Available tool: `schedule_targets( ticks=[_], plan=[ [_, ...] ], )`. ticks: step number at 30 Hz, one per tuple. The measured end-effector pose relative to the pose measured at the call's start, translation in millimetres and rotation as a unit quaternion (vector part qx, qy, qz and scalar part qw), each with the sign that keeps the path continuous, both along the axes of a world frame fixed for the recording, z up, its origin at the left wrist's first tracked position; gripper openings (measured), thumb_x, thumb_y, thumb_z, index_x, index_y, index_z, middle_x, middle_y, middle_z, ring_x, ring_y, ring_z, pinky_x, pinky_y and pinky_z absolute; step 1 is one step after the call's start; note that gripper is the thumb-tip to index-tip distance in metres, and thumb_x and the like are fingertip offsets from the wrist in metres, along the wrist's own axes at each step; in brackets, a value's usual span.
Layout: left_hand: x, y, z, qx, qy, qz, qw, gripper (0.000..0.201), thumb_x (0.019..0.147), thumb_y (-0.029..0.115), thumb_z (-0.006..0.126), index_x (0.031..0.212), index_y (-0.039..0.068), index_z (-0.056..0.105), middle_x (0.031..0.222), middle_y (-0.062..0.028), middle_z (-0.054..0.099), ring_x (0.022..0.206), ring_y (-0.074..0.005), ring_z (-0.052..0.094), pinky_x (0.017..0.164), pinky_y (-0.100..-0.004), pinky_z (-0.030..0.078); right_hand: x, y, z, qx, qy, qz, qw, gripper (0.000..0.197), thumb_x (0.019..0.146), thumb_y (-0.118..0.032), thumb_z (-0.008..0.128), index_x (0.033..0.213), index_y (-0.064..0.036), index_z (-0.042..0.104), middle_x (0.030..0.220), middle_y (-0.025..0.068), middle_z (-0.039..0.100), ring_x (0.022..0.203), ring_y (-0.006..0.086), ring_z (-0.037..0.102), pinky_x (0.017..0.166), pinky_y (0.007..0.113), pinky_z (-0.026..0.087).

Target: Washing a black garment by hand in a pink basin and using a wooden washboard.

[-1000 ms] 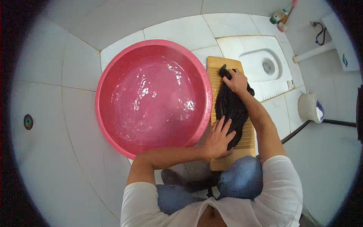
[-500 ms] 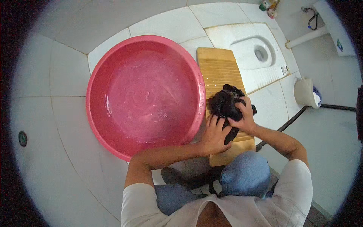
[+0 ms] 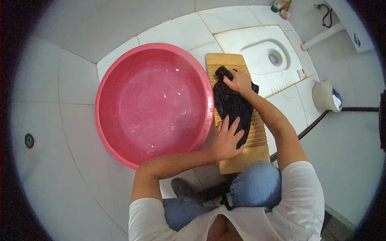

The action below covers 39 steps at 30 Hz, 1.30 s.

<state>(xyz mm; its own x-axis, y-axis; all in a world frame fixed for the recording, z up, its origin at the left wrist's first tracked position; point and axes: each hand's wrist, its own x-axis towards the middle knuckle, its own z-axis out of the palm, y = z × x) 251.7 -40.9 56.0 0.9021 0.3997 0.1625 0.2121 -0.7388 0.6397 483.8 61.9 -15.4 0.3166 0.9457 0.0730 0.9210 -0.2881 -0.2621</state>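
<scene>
A wet black cloth (image 3: pixel 234 105), perhaps a garment, lies stretched along a ridged wooden washboard (image 3: pixel 257 138). My right hand (image 3: pixel 240 81) grips the cloth's far end, its fingers curled round a bunched part. At the near end my left hand (image 3: pixel 227 140) presses down on the cloth and the board, with its fingers spread. Left of the board stands a large pink basin (image 3: pixel 210 116) with cloudy water in it. My left forearm crosses over the basin's near rim.
Beyond the board a white squat toilet (image 3: pixel 259 56) is set into the tiled floor. To the right stand a small white bin (image 3: pixel 323 96) and a black hose or pipe (image 3: pixel 360 109). A few small containers (image 3: pixel 277 7) sit in the far right corner.
My right hand has moved away from me up the board with one end of the cloth. The bunched cloth is now drawn out lengthwise. My left hand stays near the board's lower part, fingers wider apart.
</scene>
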Motion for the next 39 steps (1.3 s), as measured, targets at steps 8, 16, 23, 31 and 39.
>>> schedule_targets(
  ticks=[8, 16, 23, 31, 39],
  plan=[
    [-17, 6, 20, 0.019, 0.077, -0.061, 0.995, 0.052, 0.072, 0.026, 0.071, 0.117, 0.003, 0.058, 0.140, -0.0255, 0.036, 0.126, -0.0498, 0.035, 0.103, -0.0531, 0.035, 6, -20, 31, 0.101, 0.233, -0.140, 0.957, 0.052, 0.079, -0.047, 0.061, 0.101, -0.0008, 0.068, 0.088, 0.0214, 0.068, 0.078, 0.0345, 0.066, 0.073, 0.041, 0.051],
    [-107, 68, 88, -0.067, -0.144, 0.048, 0.986, 0.039, 0.059, 0.007, 0.067, 0.098, 0.003, 0.064, 0.125, -0.0182, 0.055, 0.113, -0.0379, 0.055, 0.099, -0.0442, 0.043, -65, -42, 150, 0.278, 0.565, -0.149, 0.763, 0.036, 0.087, -0.031, 0.063, 0.097, 0.0037, 0.065, 0.085, 0.0053, 0.064, 0.076, 0.0137, 0.058, 0.070, 0.028, 0.048],
    [-210, 118, 102, 0.157, -0.006, 0.211, 0.965, 0.026, 0.051, 0.008, 0.068, 0.076, 0.003, 0.068, 0.121, -0.0160, 0.056, 0.115, -0.0353, 0.052, 0.094, -0.0449, 0.042, -133, 43, 160, 0.323, 0.305, 0.070, 0.893, 0.037, 0.080, -0.033, 0.070, 0.094, -0.0005, 0.060, 0.082, 0.0178, 0.059, 0.078, 0.0324, 0.059, 0.068, 0.039, 0.047],
    [-260, 124, 22, 0.261, 0.268, 0.141, 0.917, 0.022, 0.057, 0.009, 0.070, 0.079, 0.006, 0.073, 0.133, -0.0140, 0.049, 0.127, -0.0314, 0.041, 0.097, -0.0482, 0.036, -163, 48, 97, 0.200, 0.151, 0.177, 0.952, 0.042, 0.076, -0.031, 0.073, 0.102, -0.0017, 0.057, 0.096, 0.0250, 0.053, 0.086, 0.0411, 0.056, 0.077, 0.047, 0.047],
    [-276, 137, -96, 0.030, 0.149, 0.256, 0.955, 0.095, 0.066, 0.051, 0.075, 0.145, 0.023, 0.031, 0.143, -0.0237, 0.035, 0.133, -0.0436, 0.031, 0.105, -0.0571, 0.029, -206, 49, 47, -0.083, -0.088, 0.479, 0.869, 0.090, 0.063, -0.035, 0.082, 0.141, -0.0318, 0.038, 0.151, 0.0168, 0.020, 0.137, 0.0441, 0.022, 0.106, 0.061, 0.029]
  ],
)
